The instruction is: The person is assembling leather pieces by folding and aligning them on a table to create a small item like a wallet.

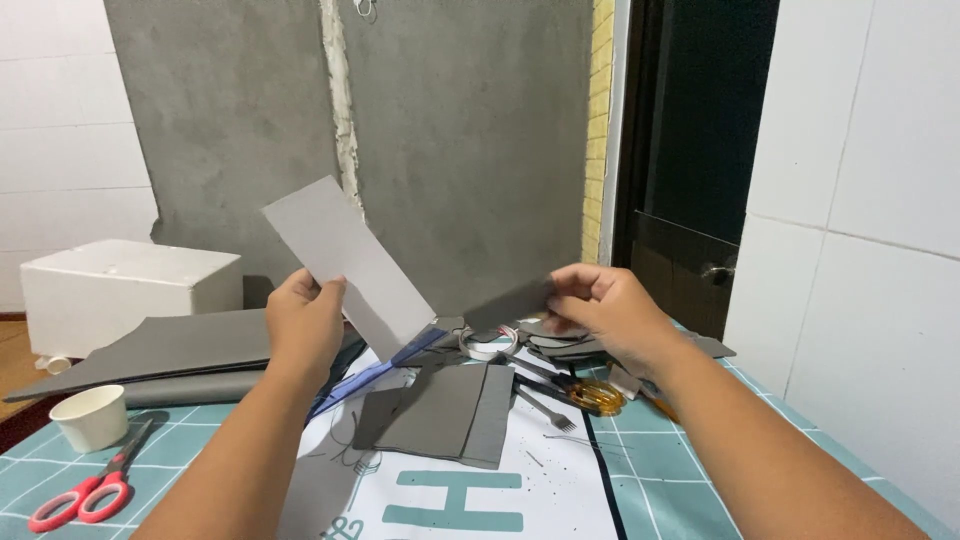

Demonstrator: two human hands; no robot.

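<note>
Grey foam sheet is everywhere here, and the largest pieces lie in a flat stack (160, 350) on the worktop (700, 470), left of the white roll of tape (489, 342) that sits near the middle. Nearer the person than the tape lies a folded dark grey piece (445, 410) on a white printed sheet (520, 490). The left hand (305, 325) holds a light grey rectangular panel (345, 265) up above and left of the tape, fingers closed on its lower edge with the thumb in front. The right hand (600, 310), just right of the tape, has its fingers pinched shut on a darker grey strip (510, 305) that points toward the panel; the two pieces are close but I cannot tell whether they touch. To join or compare them well, it seems wise to keep the panel steady and bring the strip's edge square to it, gripping near the edges so nothing bends. A white box (120, 285) stands far left of the tape, closed as far as can be seen. A white paper cup (92, 415) stands far to the left of the tape and nearer the person; its inside is not visible. Red-handled scissors (85, 490) lie beside it, and a fork (545, 408) lies below and right of the tape.
</note>
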